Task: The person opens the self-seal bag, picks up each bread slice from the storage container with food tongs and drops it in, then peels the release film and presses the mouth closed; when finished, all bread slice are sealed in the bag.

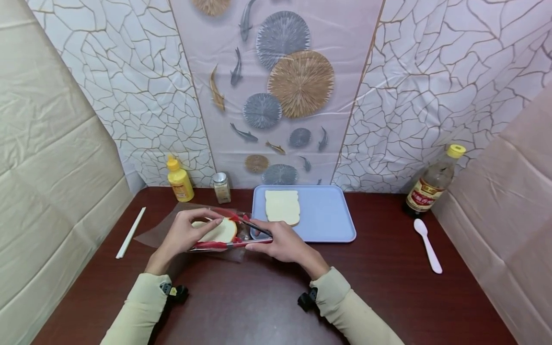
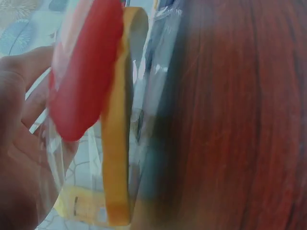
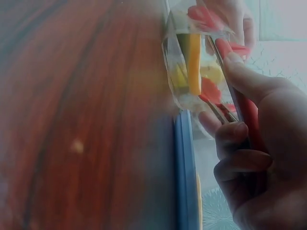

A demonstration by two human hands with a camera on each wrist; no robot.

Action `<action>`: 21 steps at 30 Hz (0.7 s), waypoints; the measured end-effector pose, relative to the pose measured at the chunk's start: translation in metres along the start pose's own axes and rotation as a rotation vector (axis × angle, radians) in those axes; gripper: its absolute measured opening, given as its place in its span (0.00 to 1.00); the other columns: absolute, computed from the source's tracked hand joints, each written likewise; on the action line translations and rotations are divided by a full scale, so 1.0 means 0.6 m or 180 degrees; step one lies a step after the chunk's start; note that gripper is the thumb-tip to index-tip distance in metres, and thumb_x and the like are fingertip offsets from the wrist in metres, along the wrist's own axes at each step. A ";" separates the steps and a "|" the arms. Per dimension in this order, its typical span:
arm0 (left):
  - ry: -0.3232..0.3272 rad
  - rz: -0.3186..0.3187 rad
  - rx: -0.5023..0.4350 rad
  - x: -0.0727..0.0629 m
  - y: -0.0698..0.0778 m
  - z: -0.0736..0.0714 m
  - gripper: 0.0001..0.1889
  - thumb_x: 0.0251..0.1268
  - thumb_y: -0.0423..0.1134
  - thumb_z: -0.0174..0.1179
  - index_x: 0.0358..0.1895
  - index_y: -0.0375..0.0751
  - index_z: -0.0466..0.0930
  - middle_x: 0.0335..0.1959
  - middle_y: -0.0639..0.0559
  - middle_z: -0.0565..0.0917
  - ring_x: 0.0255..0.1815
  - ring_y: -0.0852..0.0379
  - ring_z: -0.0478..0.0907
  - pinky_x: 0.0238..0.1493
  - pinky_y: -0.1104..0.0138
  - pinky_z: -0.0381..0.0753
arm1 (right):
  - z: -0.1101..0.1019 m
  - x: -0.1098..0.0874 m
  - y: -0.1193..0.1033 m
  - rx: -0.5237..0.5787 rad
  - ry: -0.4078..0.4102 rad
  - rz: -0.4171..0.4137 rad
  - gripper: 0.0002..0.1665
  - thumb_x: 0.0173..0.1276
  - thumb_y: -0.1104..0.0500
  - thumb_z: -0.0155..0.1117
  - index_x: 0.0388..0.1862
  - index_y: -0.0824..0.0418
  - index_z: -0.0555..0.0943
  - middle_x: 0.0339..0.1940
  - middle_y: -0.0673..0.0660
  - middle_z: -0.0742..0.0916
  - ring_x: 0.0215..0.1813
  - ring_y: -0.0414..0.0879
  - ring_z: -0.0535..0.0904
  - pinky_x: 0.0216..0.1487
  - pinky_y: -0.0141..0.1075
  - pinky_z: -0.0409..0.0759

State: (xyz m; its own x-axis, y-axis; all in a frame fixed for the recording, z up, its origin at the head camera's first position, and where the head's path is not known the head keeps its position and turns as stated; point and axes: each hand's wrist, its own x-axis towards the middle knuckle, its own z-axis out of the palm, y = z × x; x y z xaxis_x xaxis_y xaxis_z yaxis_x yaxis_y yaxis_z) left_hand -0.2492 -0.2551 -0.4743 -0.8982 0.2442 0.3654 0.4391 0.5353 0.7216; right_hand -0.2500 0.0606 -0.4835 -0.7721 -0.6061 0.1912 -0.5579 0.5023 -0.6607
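My left hand (image 1: pixel 187 232) grips a clear plastic bag with red print (image 2: pixel 88 72) by its upper edge, thumb and fingertips close together. Inside the bag lies sliced bread (image 1: pixel 222 231), its orange-brown crust (image 2: pixel 116 143) showing through the film. My right hand (image 1: pixel 286 242) holds a pair of tongs (image 3: pixel 247 115) with a red outer face, fingers curled round the arms. The arms are spread, and their far ends overlap the bag's mouth beside the bread. Just behind the right hand, a single bread slice (image 1: pixel 282 207) lies on the left half of a blue tray (image 1: pixel 325 215).
A yellow squeeze bottle (image 1: pixel 180 183) and a shaker jar (image 1: pixel 222 188) stand at the back left. White chopsticks (image 1: pixel 131 233) lie at the left. On the right are a sauce bottle with a yellow cap (image 1: pixel 431 184) and a white spoon (image 1: pixel 428 247). A patterned cloth (image 1: pixel 276 143) hangs behind the table.
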 end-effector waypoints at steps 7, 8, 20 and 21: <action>0.0010 -0.0006 -0.0283 0.000 -0.002 0.006 0.05 0.72 0.44 0.75 0.46 0.58 0.94 0.43 0.61 0.94 0.49 0.63 0.87 0.59 0.58 0.88 | 0.004 0.004 -0.003 -0.0175 0.0037 0.0067 0.43 0.73 0.35 0.73 0.81 0.49 0.75 0.50 0.50 0.92 0.38 0.41 0.79 0.43 0.33 0.79; 0.0017 -0.0018 -0.0299 0.000 -0.002 0.006 0.05 0.71 0.44 0.75 0.46 0.58 0.94 0.43 0.61 0.94 0.49 0.63 0.87 0.59 0.59 0.87 | 0.005 0.005 -0.003 -0.0186 0.0063 0.0076 0.43 0.73 0.35 0.73 0.81 0.49 0.75 0.46 0.49 0.91 0.38 0.41 0.79 0.43 0.33 0.79; 0.0099 0.0012 -0.0332 0.002 0.000 0.008 0.05 0.70 0.44 0.76 0.46 0.58 0.94 0.42 0.61 0.94 0.48 0.66 0.88 0.59 0.52 0.89 | 0.029 0.012 -0.031 -0.0408 0.0379 0.0131 0.43 0.74 0.37 0.73 0.79 0.55 0.76 0.43 0.49 0.90 0.36 0.43 0.81 0.39 0.35 0.80; 0.0108 0.0006 -0.0329 0.002 -0.001 0.007 0.05 0.71 0.44 0.76 0.46 0.58 0.94 0.42 0.61 0.94 0.48 0.66 0.88 0.59 0.53 0.89 | 0.030 0.011 -0.034 -0.0480 0.0387 0.0130 0.44 0.74 0.37 0.74 0.81 0.56 0.75 0.46 0.50 0.91 0.38 0.44 0.83 0.41 0.36 0.82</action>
State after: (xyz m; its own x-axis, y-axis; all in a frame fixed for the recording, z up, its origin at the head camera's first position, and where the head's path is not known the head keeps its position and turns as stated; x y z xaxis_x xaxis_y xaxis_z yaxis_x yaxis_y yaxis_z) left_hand -0.2507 -0.2519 -0.4766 -0.8971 0.2166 0.3852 0.4419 0.4481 0.7771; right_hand -0.2386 0.0353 -0.4818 -0.8210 -0.5089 0.2587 -0.5575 0.6173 -0.5551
